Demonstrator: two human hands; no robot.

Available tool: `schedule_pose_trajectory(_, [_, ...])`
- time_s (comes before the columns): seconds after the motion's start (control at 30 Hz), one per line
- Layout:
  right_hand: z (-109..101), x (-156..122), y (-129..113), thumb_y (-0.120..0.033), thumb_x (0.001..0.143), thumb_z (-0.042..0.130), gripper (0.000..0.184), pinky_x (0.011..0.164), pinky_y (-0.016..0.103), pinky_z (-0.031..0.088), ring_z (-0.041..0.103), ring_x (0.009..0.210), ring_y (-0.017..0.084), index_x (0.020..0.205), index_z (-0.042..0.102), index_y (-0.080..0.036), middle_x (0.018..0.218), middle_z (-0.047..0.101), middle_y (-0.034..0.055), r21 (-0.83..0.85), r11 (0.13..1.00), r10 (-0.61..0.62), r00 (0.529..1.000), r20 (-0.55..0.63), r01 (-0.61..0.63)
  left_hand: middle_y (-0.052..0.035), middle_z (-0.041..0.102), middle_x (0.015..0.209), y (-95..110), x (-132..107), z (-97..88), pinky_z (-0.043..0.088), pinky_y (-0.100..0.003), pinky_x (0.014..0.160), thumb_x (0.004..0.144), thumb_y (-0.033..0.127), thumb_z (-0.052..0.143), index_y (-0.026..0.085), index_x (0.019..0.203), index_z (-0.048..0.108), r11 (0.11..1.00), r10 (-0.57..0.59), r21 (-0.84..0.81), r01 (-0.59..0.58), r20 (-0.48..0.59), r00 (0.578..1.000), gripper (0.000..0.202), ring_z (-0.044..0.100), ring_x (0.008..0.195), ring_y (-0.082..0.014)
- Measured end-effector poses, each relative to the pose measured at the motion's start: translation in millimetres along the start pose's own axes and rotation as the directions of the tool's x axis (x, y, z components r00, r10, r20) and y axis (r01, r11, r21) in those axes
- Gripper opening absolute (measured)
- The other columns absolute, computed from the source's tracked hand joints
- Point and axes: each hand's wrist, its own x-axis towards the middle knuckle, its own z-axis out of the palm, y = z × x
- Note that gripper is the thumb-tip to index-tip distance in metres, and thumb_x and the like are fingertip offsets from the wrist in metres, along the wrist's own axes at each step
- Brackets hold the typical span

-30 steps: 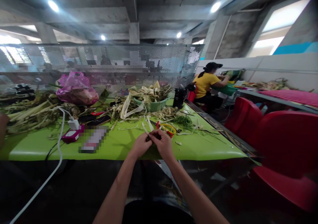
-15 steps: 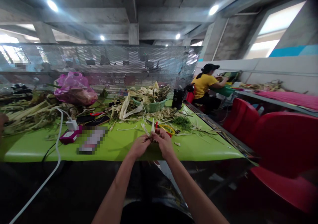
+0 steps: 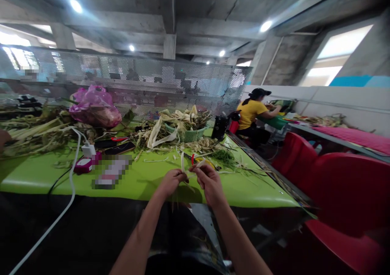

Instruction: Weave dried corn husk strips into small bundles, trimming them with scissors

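Both of my hands meet over the near edge of the green table. My left hand is closed in a pinch on a pale dried leaf strip that stands up between the hands. My right hand is closed on the other end of the same strip, fingers curled. Just behind the hands lie red-handled scissors and a yellow ring on the table.
A green basket heaped with husks, a pink plastic bag, a white charger and cable, phones and dried stalks cover the table. A mesh screen stands behind. Red chairs are at right; a person in yellow works beyond.
The strip has been pulled up and spread between my hands, which shifted slightly lower and right in view. The camera tilted a little.
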Motion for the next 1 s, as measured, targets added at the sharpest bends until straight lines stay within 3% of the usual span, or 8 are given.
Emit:
schedule_pose_trajectory(0.07, [-2.2,2.3,-4.6,-0.042,0.079,0.062,0.022,0.041,0.024,0.029,0.04,0.043,0.009,0.086,0.07,-0.023,0.069,0.064,0.0004,-0.197,0.978,-0.047,0.995,0.091,0.064,-0.0039,0.065,0.069,-2.1,-0.2,1.3,0.038,-0.028,0.067,0.073,0.034,0.058,0.017,0.068,0.069,0.998,0.0,-0.062,0.0,0.012,1.0,0.021,0.055,0.068,-0.0178])
schedule_pose_trajectory(0.17, [-4.3,7.8,-10.7,-0.041,0.08,0.062,0.019,0.058,0.028,0.042,0.057,0.063,0.017,0.084,0.074,-0.026,0.072,0.066,0.0019,-0.479,0.832,-0.161,0.947,0.277,0.281,-0.0032,0.064,0.07,-4.5,-0.2,3.9,0.038,-0.028,0.067,0.074,0.034,0.06,0.016,0.072,0.067,0.991,0.034,-0.131,-0.029,0.035,0.999,0.02,0.053,0.067,-0.0163])
schedule_pose_trajectory(0.27, [-4.9,13.0,-14.9,-0.038,0.084,0.058,0.019,0.071,0.031,0.045,0.062,0.077,0.02,0.092,0.073,-0.028,0.086,0.069,0.0028,-0.575,0.726,-0.168,0.908,0.383,0.377,-0.0009,0.059,0.069,-7.1,0.1,5.6,0.038,-0.026,0.066,0.072,0.034,0.065,0.016,0.075,0.06,0.984,0.102,-0.141,-0.105,-0.032,0.994,0.019,0.05,0.066,-0.014])
schedule_pose_trajectory(0.37, [-6.3,17.0,-15.5,-0.035,0.085,0.058,0.018,0.073,0.031,0.044,0.062,0.081,0.02,0.092,0.072,-0.025,0.089,0.07,0.0036,-0.607,0.702,-0.147,0.911,0.386,0.371,0.0016,0.055,0.07,-10.1,0.9,6.2,0.038,-0.024,0.063,0.067,0.034,0.072,0.017,0.084,0.053,0.978,0.108,-0.166,-0.124,-0.102,0.989,0.031,0.049,0.065,-0.012])
schedule_pose_trajectory(0.47, [-9.1,19.8,-13.8,-0.032,0.083,0.06,0.015,0.068,0.028,0.043,0.061,0.075,0.018,0.087,0.07,-0.022,0.082,0.068,0.0034,-0.632,0.685,-0.144,0.918,0.371,0.363,0.0017,0.054,0.073,-10.8,1.9,5.6,0.038,-0.022,0.06,0.064,0.032,0.074,0.016,0.088,0.05,0.983,0.101,-0.14,-0.114,-0.103,0.99,0.037,0.048,0.066,-0.0111])
schedule_pose_trajectory(0.7, [-13.7,22.8,-17.1,-0.031,0.085,0.057,0.015,0.067,0.027,0.04,0.059,0.074,0.017,0.085,0.07,-0.022,0.081,0.066,0.0026,-0.674,0.631,-0.155,0.913,0.377,0.385,0.0,0.055,0.081,-4.6,0.1,2.0,0.04,-0.023,0.067,0.069,0.015,0.062,0.015,0.091,0.054,0.988,0.149,-0.003,-0.152,-0.151,0.977,0.023,0.05,0.073,-0.0115])
schedule_pose_trajectory(1.0, [-14.2,28.0,-26.8,-0.029,0.083,0.059,0.014,0.065,0.026,0.039,0.059,0.075,0.017,0.083,0.071,-0.022,0.08,0.067,0.0027,-0.739,0.55,-0.074,0.904,0.421,0.389,-0.0059,0.064,0.091,-6.4,-2.2,-0.4,0.043,-0.029,0.079,0.075,0.021,0.062,0.016,0.093,0.064,0.95,0.287,0.182,-0.256,-0.178,0.941,0.019,0.055,0.086,-0.017])
